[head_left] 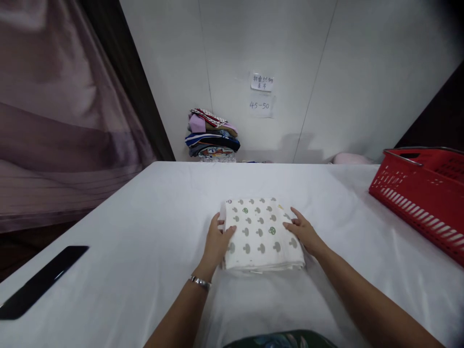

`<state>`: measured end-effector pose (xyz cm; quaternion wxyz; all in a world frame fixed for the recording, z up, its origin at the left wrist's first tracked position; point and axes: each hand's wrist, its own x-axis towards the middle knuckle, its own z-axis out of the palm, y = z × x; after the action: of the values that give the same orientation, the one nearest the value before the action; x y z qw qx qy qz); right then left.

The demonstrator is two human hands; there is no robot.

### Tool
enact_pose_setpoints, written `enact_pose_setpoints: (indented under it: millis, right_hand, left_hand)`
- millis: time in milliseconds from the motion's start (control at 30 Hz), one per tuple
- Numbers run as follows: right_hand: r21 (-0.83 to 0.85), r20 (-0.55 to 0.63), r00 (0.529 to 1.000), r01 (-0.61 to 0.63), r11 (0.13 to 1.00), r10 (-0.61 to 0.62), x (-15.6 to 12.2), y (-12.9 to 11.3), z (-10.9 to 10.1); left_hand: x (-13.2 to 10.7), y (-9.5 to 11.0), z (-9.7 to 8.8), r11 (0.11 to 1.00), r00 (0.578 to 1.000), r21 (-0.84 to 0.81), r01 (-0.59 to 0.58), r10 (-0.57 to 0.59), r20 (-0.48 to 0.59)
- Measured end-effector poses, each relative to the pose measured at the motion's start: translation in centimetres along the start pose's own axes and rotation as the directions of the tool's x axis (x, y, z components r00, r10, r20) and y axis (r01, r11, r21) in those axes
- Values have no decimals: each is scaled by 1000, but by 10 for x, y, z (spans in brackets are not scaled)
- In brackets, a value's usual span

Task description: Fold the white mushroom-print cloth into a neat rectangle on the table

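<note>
A white folded cloth point(259, 237) printed with grey mushrooms and a few green ones lies flat in front of me, its layers showing at the near edge. At its left side is my left hand point(219, 237), thumb on top and fingers along the edge; a silver band circles that wrist. My right hand point(302, 232) grips the opposite side the same way, thumb resting on the print. The fingertips under or behind the cloth's edges are partly hidden.
The cloth lies on a white-covered table point(126, 232). A red plastic basket point(427, 193) stands at the right, and a black flat object point(43, 282) lies at the left. Beyond the far edge is a stack of folded fabrics point(212, 137). A pink curtain point(65, 121) hangs left.
</note>
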<state>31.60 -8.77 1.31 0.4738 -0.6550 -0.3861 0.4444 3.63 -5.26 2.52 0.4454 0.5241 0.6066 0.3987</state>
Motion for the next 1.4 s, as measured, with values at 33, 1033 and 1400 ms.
enact_pose_setpoints:
  millis: [33,1033,1400]
  right_hand:
    - [6,1,1000,23,1000,-23,-1,2,2]
    - [-200,33,999,-3,980,10,5,11,-5]
    - [-639,529,754,656,402,-389,-51,2,26]
  left_hand:
    - [2,-1,-2,1000,1000,29,-8,9,-22]
    - [-2,-40,2,988,988,0,152,-152,43]
    - [2,-46,1,993,991,42,113,-116,66]
